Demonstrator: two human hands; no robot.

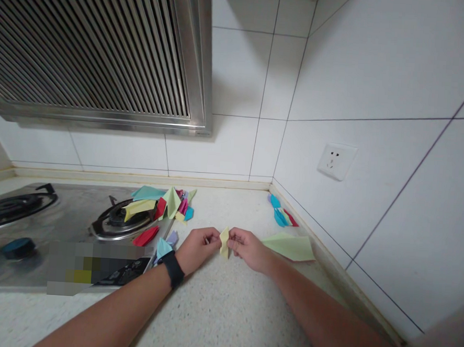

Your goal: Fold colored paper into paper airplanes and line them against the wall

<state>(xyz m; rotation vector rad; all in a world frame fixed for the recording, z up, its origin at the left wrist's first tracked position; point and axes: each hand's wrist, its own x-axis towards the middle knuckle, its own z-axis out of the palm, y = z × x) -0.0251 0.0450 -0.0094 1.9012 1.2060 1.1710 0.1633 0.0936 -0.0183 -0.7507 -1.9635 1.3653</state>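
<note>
Over the speckled countertop (223, 309), my left hand (198, 249) and my right hand (247, 247) meet, both pinching a small folded yellow paper (224, 242) between fingertips. The paper stands upright between the two hands, just above the counter. A black watch band (172, 269) circles my left wrist. A pale green folded paper (290, 246) lies flat on the counter just right of my right hand.
A gas stove (56, 220) with two burners fills the left. A heap of coloured folded papers (163, 206) rests on its right burner and edge. A few blue and red papers (280, 215) lie by the tiled wall. A range hood (98, 50) hangs above; a wall socket (337, 160) is at right.
</note>
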